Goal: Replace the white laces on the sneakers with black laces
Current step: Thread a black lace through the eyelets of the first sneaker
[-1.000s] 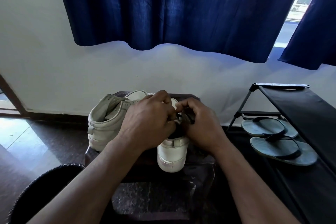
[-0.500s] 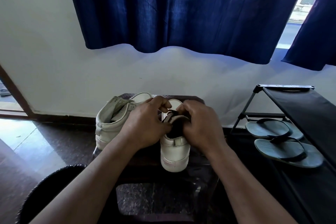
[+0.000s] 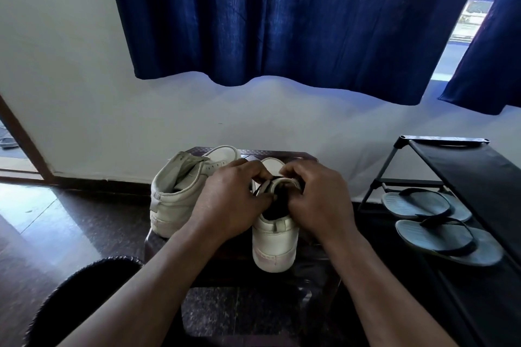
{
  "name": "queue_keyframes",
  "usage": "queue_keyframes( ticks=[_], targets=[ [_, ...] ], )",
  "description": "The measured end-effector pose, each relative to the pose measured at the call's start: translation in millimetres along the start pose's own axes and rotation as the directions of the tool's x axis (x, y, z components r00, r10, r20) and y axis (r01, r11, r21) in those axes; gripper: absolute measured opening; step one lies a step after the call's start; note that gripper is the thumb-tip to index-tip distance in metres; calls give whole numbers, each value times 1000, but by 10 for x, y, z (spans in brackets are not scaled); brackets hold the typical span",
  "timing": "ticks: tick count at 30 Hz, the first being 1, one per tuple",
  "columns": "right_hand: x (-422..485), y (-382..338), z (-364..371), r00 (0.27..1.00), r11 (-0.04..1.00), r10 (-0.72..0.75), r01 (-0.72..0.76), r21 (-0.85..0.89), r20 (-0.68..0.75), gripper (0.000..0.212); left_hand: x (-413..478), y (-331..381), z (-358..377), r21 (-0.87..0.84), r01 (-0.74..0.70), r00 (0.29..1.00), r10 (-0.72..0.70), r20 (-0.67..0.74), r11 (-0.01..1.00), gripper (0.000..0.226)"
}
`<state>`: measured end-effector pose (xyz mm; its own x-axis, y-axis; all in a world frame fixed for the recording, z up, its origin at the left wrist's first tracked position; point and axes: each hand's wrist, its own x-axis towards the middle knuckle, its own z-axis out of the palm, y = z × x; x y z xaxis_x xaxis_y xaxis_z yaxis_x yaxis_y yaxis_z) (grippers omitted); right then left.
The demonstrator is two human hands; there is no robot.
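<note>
Two white sneakers stand on a dark stool [image 3: 282,155], heels toward me. The right sneaker [image 3: 275,245] is between my hands. My left hand [image 3: 229,203] pinches a black lace [image 3: 258,191] at the sneaker's left collar. My right hand [image 3: 317,200] curls over the tongue and right collar, and its fingertips pinch near the top eyelets. The lacing under my fingers is hidden. The left sneaker [image 3: 176,197] stands beside my left hand, its eyelet row partly visible with no lace seen in it.
A black shoe rack [image 3: 462,166] stands at the right, with a pair of grey flip-flops [image 3: 439,229] on its lower shelf. A dark rounded object [image 3: 84,290] lies at lower left. Blue curtains [image 3: 282,22] hang above a white wall. Dark polished floor surrounds the stool.
Both hands have stayed on the right sneaker's collar, with small finger shifts. My view has tilted down slightly, so the scene sits a little lower than one second ago.
</note>
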<state>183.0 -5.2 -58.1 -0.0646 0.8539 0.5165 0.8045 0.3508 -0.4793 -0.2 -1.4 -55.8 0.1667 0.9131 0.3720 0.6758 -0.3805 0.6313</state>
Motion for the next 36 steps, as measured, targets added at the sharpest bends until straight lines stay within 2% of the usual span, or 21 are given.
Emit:
queue_keyframes(
  ticks=[4, 6, 8, 11, 14, 17, 20, 23, 26, 27, 36],
  targets=[
    [7, 11, 1, 1000, 999, -11, 11, -53, 1, 16, 17, 28, -31, 26, -19, 1000, 19, 9, 999, 22],
    [8, 13, 18, 1000, 997, -6, 6, -71, -9, 15, 31, 43, -77, -87, 71, 997, -67, 43, 994, 13],
    [3, 16, 34, 1000, 998, 4, -5, -67, -17, 16, 53, 11, -89, -203, 202, 978, -189, 83, 958, 15],
    [-2, 31, 39, 999, 998, 33, -34, -60, -29, 18, 67, -50, -42, -355, 394, 916, -328, 231, 848, 30],
    [-2, 37, 40, 999, 996, 31, -33, -78, -27, 11, 65, -93, 10, -511, 543, 838, -392, 379, 667, 50],
    [-2, 42, 46, 999, 996, 25, -28, -79, -31, 10, 59, -93, 3, -570, 582, 812, -377, 446, 579, 53],
    [-3, 55, 59, 1000, 998, 12, -14, -69, -25, 6, 47, -82, 9, -615, 593, 805, -379, 456, 520, 50],
    [6, 87, 73, 1000, 998, 14, -15, -64, -15, 5, 74, -114, 20, -537, 582, 811, -393, 434, 611, 53],
    [4, 98, 76, 1000, 999, 17, -17, -45, -17, 5, 98, -118, -33, -285, 518, 842, -422, 335, 807, 29],
    [3, 102, 79, 1000, 999, 11, -12, -45, -19, 5, 93, -111, -46, -223, 503, 850, -432, 302, 835, 28],
    [-13, 115, 103, 998, 996, 45, -49, -69, -53, 23, 75, -90, -50, -162, 463, 872, -416, 257, 871, 26]
  ],
)
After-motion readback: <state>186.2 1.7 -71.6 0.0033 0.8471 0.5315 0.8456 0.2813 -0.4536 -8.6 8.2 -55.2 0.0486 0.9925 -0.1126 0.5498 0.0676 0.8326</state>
